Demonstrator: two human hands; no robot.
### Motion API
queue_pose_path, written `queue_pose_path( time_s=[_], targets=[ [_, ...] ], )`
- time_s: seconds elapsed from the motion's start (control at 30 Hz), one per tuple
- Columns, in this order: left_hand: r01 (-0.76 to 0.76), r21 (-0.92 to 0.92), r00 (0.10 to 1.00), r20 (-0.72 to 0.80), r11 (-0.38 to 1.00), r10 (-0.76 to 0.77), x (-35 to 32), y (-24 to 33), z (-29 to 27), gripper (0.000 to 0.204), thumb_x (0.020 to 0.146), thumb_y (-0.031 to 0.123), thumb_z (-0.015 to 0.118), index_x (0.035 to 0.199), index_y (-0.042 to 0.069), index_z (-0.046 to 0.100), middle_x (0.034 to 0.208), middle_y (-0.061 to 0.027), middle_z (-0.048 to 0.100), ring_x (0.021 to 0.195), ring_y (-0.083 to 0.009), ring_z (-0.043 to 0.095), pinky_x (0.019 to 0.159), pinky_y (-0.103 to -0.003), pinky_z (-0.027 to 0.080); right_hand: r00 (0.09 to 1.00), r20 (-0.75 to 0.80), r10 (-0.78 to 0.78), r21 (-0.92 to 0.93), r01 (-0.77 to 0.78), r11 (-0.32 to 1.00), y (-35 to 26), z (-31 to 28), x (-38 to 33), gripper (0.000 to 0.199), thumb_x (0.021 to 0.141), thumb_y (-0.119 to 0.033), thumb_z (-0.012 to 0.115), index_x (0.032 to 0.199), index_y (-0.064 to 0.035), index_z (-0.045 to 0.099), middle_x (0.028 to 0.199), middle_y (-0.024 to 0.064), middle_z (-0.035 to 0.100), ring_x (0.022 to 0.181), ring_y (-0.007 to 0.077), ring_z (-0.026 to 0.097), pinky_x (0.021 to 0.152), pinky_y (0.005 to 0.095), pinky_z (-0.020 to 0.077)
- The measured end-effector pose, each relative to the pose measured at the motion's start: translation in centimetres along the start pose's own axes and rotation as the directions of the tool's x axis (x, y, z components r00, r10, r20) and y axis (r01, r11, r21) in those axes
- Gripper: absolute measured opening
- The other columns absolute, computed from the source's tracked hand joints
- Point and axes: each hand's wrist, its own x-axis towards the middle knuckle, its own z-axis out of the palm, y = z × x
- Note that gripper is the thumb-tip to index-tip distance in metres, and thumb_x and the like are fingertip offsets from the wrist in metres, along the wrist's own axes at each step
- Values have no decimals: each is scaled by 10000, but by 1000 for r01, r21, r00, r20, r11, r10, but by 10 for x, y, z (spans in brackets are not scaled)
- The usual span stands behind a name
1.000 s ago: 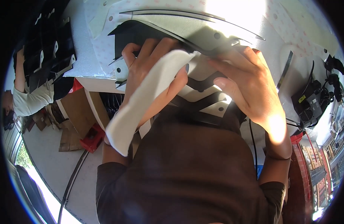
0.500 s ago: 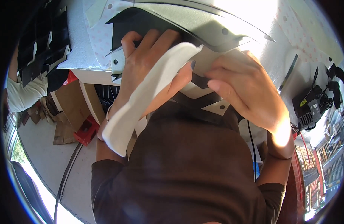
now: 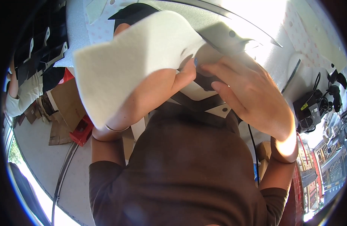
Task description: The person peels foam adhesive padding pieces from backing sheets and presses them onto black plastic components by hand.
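Observation:
A white flexible sheet (image 3: 117,56) with a soft curved edge lies across my left hand (image 3: 186,75), hiding most of its fingers. The left thumb shows at the sheet's right end, and one bent finger shows behind the sheet, over a thin black panel (image 3: 137,12); the hand appears wrapped around this panel. Close by on the right, my right hand (image 3: 248,90) is curled, with thumb and fingertips drawn together at a dark edge; what they pinch is hidden. Below both hands are layered black and pale angular panels (image 3: 192,101), one pale tip having a hole (image 3: 224,109).
A large pale curved panel (image 3: 218,26) spans the bright worktop. Black panels with pale tabs (image 3: 41,45) lie at far left, near another person's sleeve (image 3: 24,96). A black boxy device (image 3: 308,113) with cables sits at right. A red object (image 3: 82,130) and cardboard (image 3: 68,109) are below left.
The white sheet has swung up and left, turning from edge-on to broad side, and now covers most of my left hand. My right hand has shifted only slightly.

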Motion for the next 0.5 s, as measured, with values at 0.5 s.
queue_pose_path(
  time_s=[0.5],
  targets=[
    [281, -839, 700, -153, 466, -698, -38, -30, -14, 457, 815, 289, 729, 1136, 15, 553, 1025, -61, 565, 957, -156, 542, 845, -274, 419, 999, -15, -45, -128, 43, 991, -30, -28, 4, 218, 861, -127, 608, 1055, -27, 621, 971, 121, 628, 870, 323, 578, 812, 361, 457]
  ],
)
